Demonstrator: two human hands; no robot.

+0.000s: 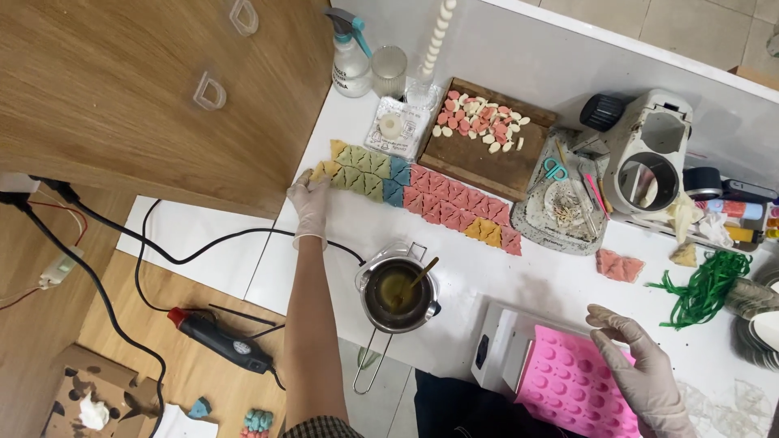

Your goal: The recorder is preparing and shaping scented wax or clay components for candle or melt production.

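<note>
The left hand (310, 203), gloved, is stretched to the far left end of a row of small triangular wax pieces (422, 191) laid across the white table (535, 284). Its fingers (312, 180) are laid flat over the yellow end pieces; whether one is pinched cannot be told, since the fingertips are turned away from the camera. The right hand (641, 365), also gloved, is rested with fingers loosely spread, nothing gripped, on the upper edge of a pink silicone mould (568, 389), which is cut off by the bottom of the frame. Between the arms a small metal melting pot (398, 294) with dark liquid and a stirring stick is seen; its handle is partly hidden below the table edge. A wooden tray (487, 150) of pale and pink pieces is set behind the row.
</note>
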